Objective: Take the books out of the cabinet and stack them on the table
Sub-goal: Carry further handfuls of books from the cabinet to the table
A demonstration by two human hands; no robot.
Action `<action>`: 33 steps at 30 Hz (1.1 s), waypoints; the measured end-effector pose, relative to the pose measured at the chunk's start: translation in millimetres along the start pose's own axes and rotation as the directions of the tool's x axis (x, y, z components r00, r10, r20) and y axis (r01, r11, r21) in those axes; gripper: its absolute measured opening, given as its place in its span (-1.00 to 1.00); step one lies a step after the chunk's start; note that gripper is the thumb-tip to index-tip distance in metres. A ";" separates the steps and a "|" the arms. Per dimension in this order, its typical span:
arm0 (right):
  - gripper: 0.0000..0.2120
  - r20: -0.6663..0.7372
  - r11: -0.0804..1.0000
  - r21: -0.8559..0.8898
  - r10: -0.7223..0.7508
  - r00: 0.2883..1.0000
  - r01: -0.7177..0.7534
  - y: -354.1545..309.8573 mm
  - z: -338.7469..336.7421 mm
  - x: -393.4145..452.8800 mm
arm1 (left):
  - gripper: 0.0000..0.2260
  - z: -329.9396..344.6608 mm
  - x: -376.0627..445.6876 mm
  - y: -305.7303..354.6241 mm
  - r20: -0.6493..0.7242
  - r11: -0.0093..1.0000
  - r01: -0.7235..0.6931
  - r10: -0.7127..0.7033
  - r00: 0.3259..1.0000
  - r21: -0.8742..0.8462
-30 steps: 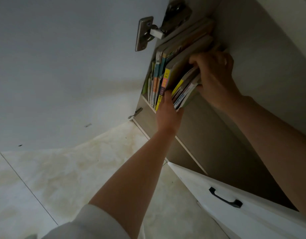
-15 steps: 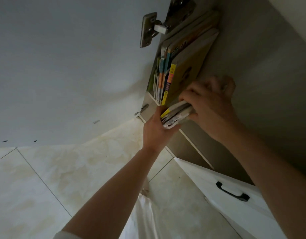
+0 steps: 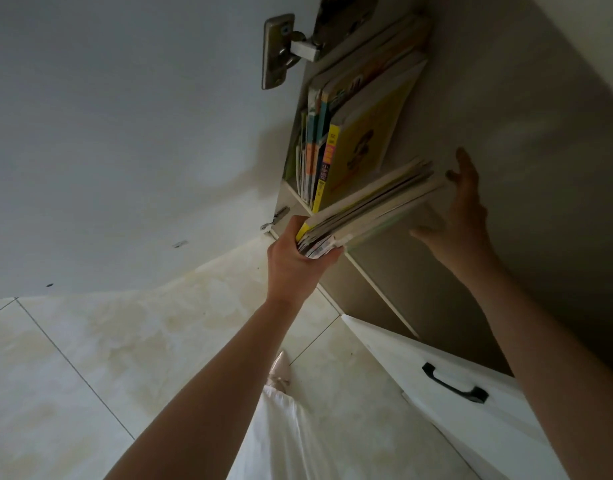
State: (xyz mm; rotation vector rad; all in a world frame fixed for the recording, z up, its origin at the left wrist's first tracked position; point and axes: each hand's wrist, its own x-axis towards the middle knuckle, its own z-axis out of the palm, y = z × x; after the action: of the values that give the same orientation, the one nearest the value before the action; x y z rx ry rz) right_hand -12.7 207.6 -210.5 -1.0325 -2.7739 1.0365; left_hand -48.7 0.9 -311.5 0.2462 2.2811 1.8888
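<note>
Books (image 3: 367, 206) — a thin bundle of them — lay flat in the left hand (image 3: 298, 258), which gripped the bundle at its spine end, thumb on one face and fingers curled round the other. The bundle jutted toward two o'clock from that hand, its far end just beside the right hand (image 3: 461, 216). That hand was spread, fingers straight and apart, holding nothing; whether its fingertips touched the page edges could not be told.

At eleven o'clock from the bundle, more books stood upright in a row (image 3: 329, 147) on the cabinet shelf (image 3: 291, 192), a yellow-covered one at the row's right end. The cabinet door (image 3: 471, 410) with its black handle (image 3: 454, 384) hung open at five o'clock. No tabletop showed anywhere — only tiled floor (image 3: 125, 358) below.

Judged from this, the step in hand was the removal of one batch, with the bundle clear of the row and much of the task left. The next move would call for a firmer two-handed hold, since thin books pinched at one end may fan and slip, then a turn away toward wherever the tabletop stands.
</note>
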 end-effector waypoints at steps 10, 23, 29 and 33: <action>-0.11 0.325 0.950 0.301 -0.023 0.945 -0.080 10.8 15.4 28.5 | -0.51 -1.6 -2.3 -3.8 0.124 0.999 0.040 -0.041 0.991 0.007; -0.23 0.359 0.936 0.340 -0.038 0.933 -0.093 -14.0 17.4 -9.9 | -0.53 -45.0 -33.6 18.8 0.077 0.997 0.071 -0.071 0.995 -0.002; -0.21 0.410 0.905 0.415 -0.093 0.907 -0.095 -52.7 -3.9 -67.0 | -0.48 -99.0 -72.7 71.8 0.093 0.995 0.082 -0.076 0.993 -0.058; -0.26 0.483 0.913 0.407 -0.177 0.857 -0.041 -90.5 -23.3 -114.2 | -0.45 -148.8 -109.4 117.7 0.089 0.981 0.180 -0.173 0.981 -0.072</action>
State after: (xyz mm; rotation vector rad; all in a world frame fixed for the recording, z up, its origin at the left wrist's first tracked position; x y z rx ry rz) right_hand 29.4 103.3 -114.9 -0.6619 -2.7100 2.0229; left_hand 25.0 -145.1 -165.8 0.1043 2.0942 1.8396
